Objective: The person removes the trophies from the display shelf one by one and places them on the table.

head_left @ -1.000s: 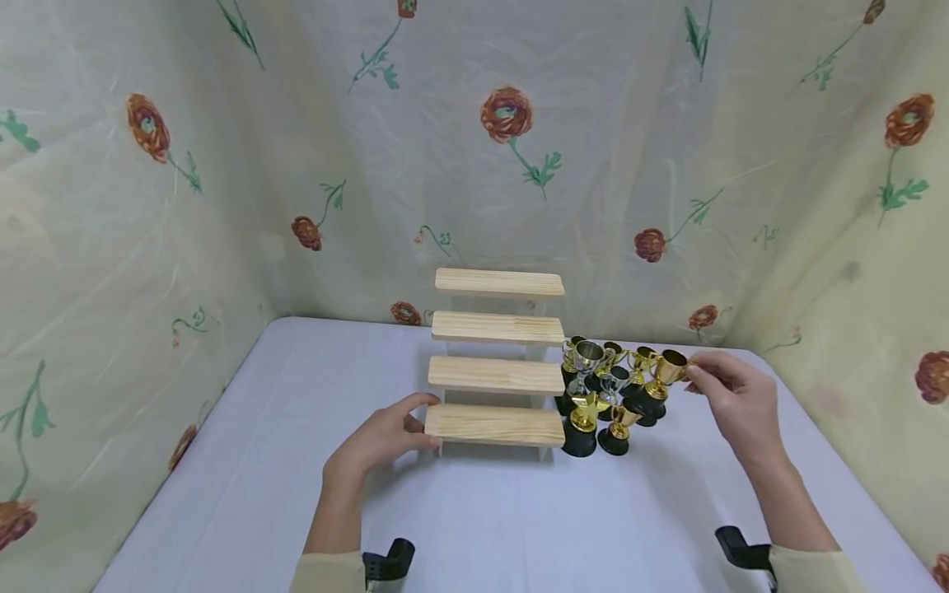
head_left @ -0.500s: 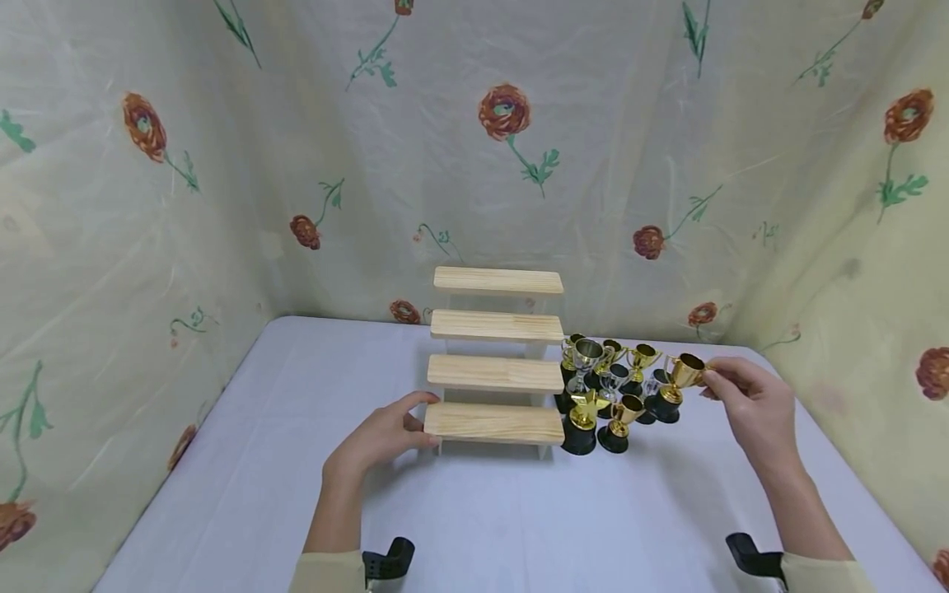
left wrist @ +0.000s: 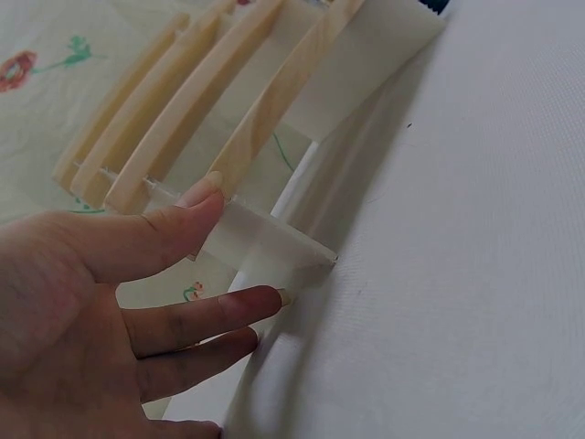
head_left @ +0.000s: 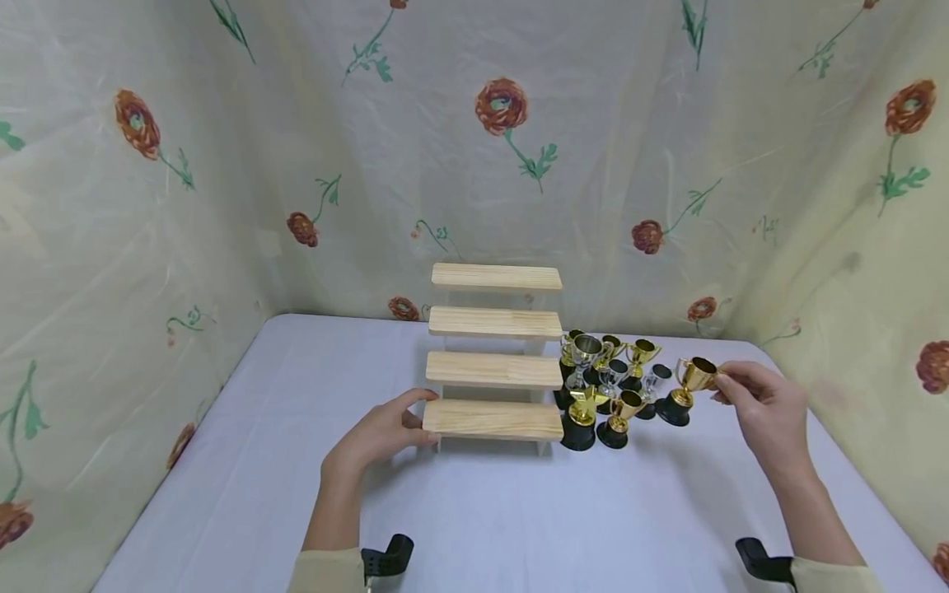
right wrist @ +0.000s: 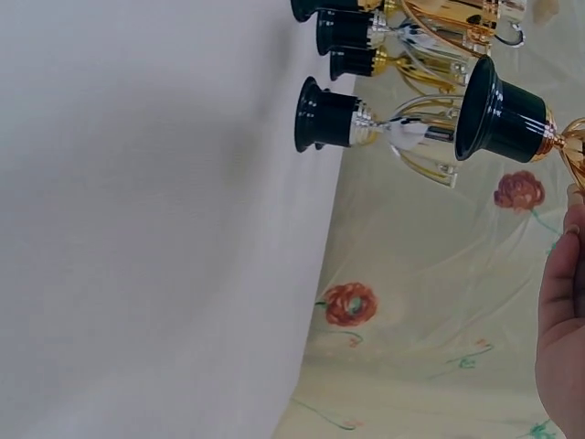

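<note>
A four-step wooden display stand (head_left: 493, 418) stands at the back of the table. My left hand (head_left: 380, 430) holds the left end of its lowest board, thumb at the front edge; in the left wrist view the other fingers of that hand (left wrist: 196, 320) spread beside the clear side panel. Right of the stand, my right hand (head_left: 767, 412) pinches a small gold trophy cup (head_left: 695, 377) by one handle. The cup leans a little, and its black base (right wrist: 512, 114) hangs above the table in the right wrist view. Most of the right hand is cropped there.
Several gold and silver trophies crowd against the stand's right side, among them a gold star trophy (head_left: 584, 412), a small gold cup (head_left: 621, 416) and a silver cup (head_left: 656, 383). White cloth covers the table (head_left: 474, 511). Flowered curtains (head_left: 578, 148) enclose its back and sides.
My right hand has carried the gold trophy cup rightward, away from the group, uncovering a silver cup behind it. The left hand has stayed at the stand.
</note>
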Demonstrator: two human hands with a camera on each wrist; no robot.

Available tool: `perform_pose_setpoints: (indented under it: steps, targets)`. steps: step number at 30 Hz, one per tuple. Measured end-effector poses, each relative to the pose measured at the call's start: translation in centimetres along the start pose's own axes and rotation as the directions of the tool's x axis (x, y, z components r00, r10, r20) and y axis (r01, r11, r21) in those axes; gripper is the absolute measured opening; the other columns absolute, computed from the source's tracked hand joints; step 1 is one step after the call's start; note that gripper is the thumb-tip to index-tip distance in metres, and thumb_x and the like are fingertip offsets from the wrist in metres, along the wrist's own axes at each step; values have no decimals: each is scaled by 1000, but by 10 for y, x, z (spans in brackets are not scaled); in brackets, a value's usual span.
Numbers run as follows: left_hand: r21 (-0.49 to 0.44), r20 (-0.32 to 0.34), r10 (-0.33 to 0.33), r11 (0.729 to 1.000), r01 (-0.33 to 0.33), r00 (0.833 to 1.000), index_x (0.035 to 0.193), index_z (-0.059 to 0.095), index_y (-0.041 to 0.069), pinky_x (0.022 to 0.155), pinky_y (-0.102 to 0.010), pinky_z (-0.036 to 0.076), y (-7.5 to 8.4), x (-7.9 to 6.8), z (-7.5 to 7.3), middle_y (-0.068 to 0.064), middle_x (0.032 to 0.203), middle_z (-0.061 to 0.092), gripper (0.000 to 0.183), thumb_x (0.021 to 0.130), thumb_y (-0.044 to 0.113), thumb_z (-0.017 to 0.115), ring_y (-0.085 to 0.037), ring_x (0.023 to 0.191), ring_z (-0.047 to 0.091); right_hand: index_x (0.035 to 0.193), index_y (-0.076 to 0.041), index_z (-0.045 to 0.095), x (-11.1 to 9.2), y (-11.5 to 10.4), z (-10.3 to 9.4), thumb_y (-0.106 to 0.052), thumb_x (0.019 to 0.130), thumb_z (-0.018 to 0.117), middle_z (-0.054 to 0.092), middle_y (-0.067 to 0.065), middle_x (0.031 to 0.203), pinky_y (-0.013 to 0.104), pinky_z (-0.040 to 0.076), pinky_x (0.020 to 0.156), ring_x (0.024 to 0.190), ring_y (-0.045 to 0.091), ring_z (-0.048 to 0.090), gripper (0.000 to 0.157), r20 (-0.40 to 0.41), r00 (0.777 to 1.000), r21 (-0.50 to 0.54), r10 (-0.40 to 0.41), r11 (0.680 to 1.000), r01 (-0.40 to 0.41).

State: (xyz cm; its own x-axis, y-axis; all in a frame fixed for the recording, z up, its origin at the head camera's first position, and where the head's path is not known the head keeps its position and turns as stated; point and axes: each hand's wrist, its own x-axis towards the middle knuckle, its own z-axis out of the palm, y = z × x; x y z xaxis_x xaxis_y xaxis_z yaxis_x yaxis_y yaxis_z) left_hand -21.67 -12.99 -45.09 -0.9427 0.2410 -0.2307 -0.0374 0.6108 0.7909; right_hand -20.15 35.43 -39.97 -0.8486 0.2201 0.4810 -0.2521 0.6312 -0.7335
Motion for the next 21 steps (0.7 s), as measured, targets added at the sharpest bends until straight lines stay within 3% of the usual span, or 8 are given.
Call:
perform_pose_setpoints:
  steps: [11, 21]
  targets:
    - [-4, -3, -12, 1000, 11, 1000, 136, 52, 40, 76, -42, 49, 0, 0, 0, -5, 111, 73, 59, 83, 36, 79, -21, 99, 65, 105, 6, 68, -3, 22, 7, -2, 94, 64, 64, -24, 77, 10, 50, 62, 66, -6, 63, 14, 65, 998, -36, 18, 999, -16]
    - [-20, -14, 15, 1000, -15, 1000, 135, 55, 35, 75, -41, 49, 1, 0, 0, -5, 107, 74, 58, 83, 32, 80, -22, 97, 66, 103, 6, 68, -8, 25, 16, -1, 94, 64, 65, -24, 75, 12, 51, 60, 64, -5, 65, 12, 118, 993, -34, 8, 999, -4]
